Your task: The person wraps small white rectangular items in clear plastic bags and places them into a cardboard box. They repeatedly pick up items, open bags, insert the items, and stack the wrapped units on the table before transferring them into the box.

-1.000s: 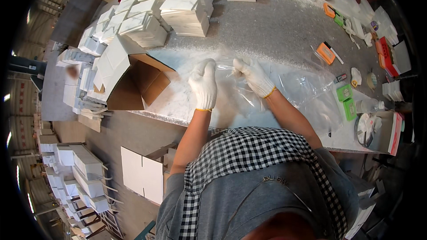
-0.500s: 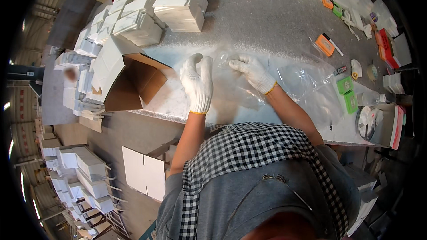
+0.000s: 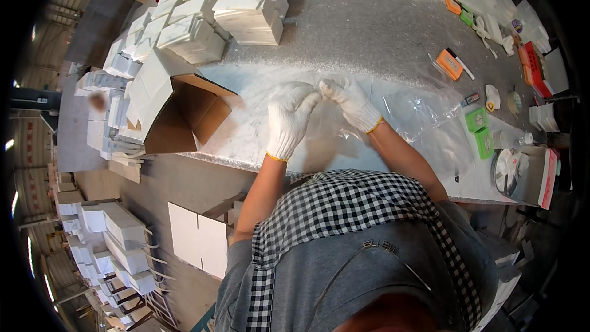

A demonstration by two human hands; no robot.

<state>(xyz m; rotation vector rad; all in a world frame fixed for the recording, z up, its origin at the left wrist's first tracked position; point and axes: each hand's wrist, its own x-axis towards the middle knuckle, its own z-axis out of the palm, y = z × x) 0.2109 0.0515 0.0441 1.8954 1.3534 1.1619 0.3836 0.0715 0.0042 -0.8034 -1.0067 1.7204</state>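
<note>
My left hand (image 3: 291, 117) and my right hand (image 3: 351, 104) both wear white knit gloves with yellow cuffs. They meet over the worktable, fingertips almost touching. A thin clear plastic bag (image 3: 337, 141) hangs between them, hard to see against the pale surface. My right thumb and fingers pinch its upper edge. The left fingers are closed together at the same edge, their tips partly hidden. To the left an open cardboard box (image 3: 212, 114) lies with its brown inside toward my hands. More clear plastic bags (image 3: 424, 117) are spread flat beside my right forearm.
Stacks of white marble-look tiles (image 3: 249, 18) stand at the back left of the grey table (image 3: 362, 31). At right are an orange box (image 3: 449, 64) with a marker, green packs (image 3: 479, 129) and an open carton (image 3: 533, 175). Flat white cardboard (image 3: 198, 237) sits below the table's edge.
My left hand has moved right and its spread fingers have closed at the plastic bag's edge beside my right hand. The right hand has hardly moved.
</note>
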